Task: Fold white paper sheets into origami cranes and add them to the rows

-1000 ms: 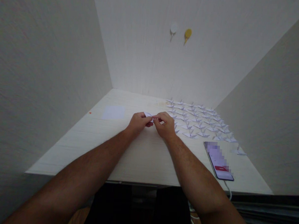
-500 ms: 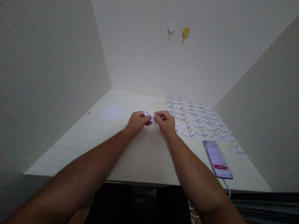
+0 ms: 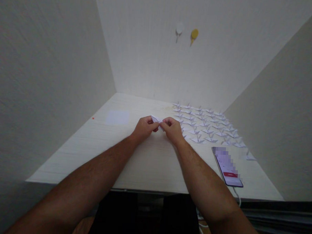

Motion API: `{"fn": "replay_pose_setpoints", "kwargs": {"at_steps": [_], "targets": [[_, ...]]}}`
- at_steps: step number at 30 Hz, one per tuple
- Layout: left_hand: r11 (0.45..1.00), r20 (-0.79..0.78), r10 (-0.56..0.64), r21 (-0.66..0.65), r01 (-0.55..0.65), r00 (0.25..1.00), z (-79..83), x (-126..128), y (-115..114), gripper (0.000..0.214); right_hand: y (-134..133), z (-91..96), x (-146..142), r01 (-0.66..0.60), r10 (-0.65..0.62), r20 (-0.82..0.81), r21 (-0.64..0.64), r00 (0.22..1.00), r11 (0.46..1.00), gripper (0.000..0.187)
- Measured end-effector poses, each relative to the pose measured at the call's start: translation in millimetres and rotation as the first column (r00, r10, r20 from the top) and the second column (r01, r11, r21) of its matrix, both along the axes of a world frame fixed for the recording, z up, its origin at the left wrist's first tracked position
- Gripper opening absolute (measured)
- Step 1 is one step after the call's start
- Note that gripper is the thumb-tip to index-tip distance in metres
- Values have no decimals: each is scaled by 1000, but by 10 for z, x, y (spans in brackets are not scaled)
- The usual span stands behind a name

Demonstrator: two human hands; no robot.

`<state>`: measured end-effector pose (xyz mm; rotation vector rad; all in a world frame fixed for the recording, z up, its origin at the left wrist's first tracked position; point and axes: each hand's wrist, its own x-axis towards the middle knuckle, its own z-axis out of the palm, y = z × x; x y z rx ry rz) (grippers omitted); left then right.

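Between my two hands is a small piece of folded white paper [image 3: 155,119], held just above the white table. My left hand [image 3: 145,126] pinches it from the left, thumb on top and fingers curled beneath. From the right, my right hand [image 3: 172,127] grips the same paper between thumb and index finger. The thumbs almost meet over it, and much of the paper is hidden by my fingers. Several white paper cranes [image 3: 196,132] stand in rows just beyond my right hand.
A flat white paper sheet [image 3: 117,117] lies to the left on the table [image 3: 92,145]. At the right front is a phone [image 3: 227,166] with a white cable [image 3: 237,196]. Walls enclose the table; a white hook [image 3: 179,28] and a yellow hook [image 3: 194,34] hang at the back.
My right fingers have shifted slightly on the folded paper, and the thumbs are closer together. Less of the paper shows between the hands. The cranes and phone stay put.
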<state>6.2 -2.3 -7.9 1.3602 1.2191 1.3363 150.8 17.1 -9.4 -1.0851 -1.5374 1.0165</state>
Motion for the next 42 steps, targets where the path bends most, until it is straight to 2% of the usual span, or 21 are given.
{"fn": "replay_pose_setpoints", "kwargs": {"at_steps": [7, 15, 20, 30, 42], "targets": [[1000, 38, -4, -8, 5, 999, -29, -1, 20, 14, 7, -32, -4, -15, 15, -9, 24, 1000, 1000, 20], [1000, -32, -26, 1, 26, 999, -23, -21, 12, 22, -4, -33, -20, 40, -41, -72, -19, 997, 999, 18], [996, -95, -90, -18, 89, 991, -16, -41, 3, 24, 11, -24, 4, 44, -44, -28, 18, 999, 999, 16], [998, -122, -68, -15, 66, 990, -23, -23, 14, 20, 6, -20, -6, 15, -15, 0, 19, 1000, 1000, 15], [997, -200, -73, -12, 72, 977, -49, -42, 35, 25, 5, -22, -19, 52, -53, 25, 48, 998, 998, 12]]}}
